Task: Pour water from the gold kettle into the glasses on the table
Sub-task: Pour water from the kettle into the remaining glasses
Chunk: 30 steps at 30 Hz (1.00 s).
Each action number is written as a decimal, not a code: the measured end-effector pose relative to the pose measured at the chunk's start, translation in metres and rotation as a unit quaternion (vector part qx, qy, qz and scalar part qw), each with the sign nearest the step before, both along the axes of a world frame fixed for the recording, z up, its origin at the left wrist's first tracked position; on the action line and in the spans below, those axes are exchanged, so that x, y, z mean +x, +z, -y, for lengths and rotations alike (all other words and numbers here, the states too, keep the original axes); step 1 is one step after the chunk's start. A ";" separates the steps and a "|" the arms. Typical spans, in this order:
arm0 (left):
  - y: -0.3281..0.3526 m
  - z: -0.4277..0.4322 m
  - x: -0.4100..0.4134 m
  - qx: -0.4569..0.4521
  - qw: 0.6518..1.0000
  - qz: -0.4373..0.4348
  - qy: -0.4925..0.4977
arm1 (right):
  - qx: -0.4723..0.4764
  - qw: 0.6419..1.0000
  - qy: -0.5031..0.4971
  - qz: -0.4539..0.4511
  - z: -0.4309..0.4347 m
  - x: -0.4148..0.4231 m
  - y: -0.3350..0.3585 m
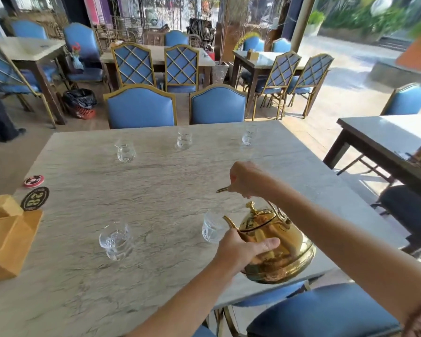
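A pale marble table (156, 190) bears five glasses (116, 240) — plus two round coasters (34, 198) and a wooden holder (7, 237).

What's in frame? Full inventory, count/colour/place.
kettle: 1, gold, near right table edge, tilted, spout by a glass
glasses: 5, clear; three in far row, two near
table: 1, grey marble top
wooden holder: 1, tan, left edge
number disc: 1, black, "28", left
round disc: 1, red, beside it
chairs: many, blue with gold frames, all round
other tables: several, behind and right
bin: 1, red, black bag, far left
left hand: on kettle body
right hand: gripping kettle handle
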<state>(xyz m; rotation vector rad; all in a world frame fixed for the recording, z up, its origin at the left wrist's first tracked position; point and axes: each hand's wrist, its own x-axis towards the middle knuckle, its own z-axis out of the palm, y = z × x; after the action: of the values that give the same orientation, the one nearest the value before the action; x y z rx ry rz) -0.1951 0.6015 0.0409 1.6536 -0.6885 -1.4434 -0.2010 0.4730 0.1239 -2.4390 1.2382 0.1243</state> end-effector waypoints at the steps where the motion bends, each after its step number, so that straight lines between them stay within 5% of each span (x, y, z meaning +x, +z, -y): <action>1: 0.000 0.000 0.000 -0.003 1.000 -0.010 0.003 | -0.004 1.000 0.005 -0.014 0.001 0.001 0.000; 14: -0.001 -0.002 0.002 -0.046 0.996 -0.070 0.016 | -0.036 0.991 0.031 -0.123 0.002 0.022 0.002; 30: 0.008 -0.008 0.009 -0.085 0.989 -0.111 0.038 | -0.026 0.987 0.055 -0.152 -0.002 0.038 0.008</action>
<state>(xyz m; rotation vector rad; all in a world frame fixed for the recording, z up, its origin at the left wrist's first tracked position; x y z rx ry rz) -0.1862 0.6095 0.0485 1.3512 -0.5979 -1.4450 -0.1630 0.4747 0.1315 -2.6035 1.2393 0.5184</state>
